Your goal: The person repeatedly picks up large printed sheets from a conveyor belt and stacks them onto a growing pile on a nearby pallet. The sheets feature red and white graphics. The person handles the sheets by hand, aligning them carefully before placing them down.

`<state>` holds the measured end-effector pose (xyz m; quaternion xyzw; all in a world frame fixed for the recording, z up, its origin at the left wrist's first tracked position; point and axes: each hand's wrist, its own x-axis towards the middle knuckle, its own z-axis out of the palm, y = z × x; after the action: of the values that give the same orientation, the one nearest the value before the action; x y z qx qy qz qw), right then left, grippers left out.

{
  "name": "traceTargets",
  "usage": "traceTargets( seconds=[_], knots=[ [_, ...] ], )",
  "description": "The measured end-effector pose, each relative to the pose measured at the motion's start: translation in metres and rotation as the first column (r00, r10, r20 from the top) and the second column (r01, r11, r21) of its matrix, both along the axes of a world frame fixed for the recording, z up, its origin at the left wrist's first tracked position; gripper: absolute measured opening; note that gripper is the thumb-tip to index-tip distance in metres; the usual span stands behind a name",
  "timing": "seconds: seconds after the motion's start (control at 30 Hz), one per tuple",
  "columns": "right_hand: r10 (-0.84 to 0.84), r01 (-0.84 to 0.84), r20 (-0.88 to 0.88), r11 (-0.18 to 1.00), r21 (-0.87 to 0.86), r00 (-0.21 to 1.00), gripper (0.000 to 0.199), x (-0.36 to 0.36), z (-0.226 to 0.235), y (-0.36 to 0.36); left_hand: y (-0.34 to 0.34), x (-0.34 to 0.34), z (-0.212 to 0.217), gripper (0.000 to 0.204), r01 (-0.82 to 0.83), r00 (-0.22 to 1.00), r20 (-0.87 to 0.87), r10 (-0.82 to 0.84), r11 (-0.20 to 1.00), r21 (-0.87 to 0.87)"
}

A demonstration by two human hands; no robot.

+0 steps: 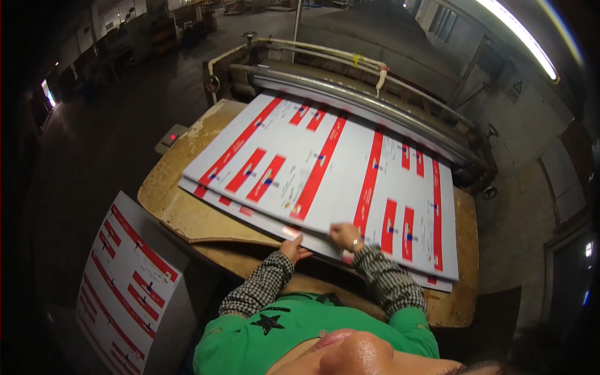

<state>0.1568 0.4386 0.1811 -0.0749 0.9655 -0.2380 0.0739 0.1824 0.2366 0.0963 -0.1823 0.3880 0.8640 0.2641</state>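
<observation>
A large white printed sheet (340, 187) with red strips lies on the worn wooden table, its far edge at the machine's long metal roller (362, 105). Beneath it a second printed sheet (257, 219) sticks out toward me along the near edge. My left hand (295, 249) pinches this lower sheet's near edge, thumb on top and fingers partly hidden underneath. To its right, my right hand (345, 236) is closed at the upper sheet's near edge, which seems slightly lifted there. Something pale around the right wrist looks like a watch or bracelet.
The wooden table (206, 231) has a curved cutout in front of me. At lower left stands a stack of similar printed sheets (119, 275). A control box (170, 139) with a red light sits beside the table's left edge. A handwheel (490, 192) projects from the machine's right side.
</observation>
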Motion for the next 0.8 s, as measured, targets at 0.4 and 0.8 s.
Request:
traceTargets(
  seconds=[0.4, 0.8],
  knots=[
    [0.329, -0.291, -0.166, 0.932, 0.217, 0.930, 0.063, 0.028, -0.024, -0.029, -0.002, 0.010, 0.012, 0.035, 0.046, 0.994, -0.096, -0.045, 0.999, 0.007],
    [0.287, -0.283, -0.007, 0.938, -0.201, 0.958, 0.031, 0.016, 0.043, -0.023, -0.013, -0.006, -0.063, 0.032, -0.103, 0.979, 0.171, 0.111, 0.993, -0.055]
  ],
)
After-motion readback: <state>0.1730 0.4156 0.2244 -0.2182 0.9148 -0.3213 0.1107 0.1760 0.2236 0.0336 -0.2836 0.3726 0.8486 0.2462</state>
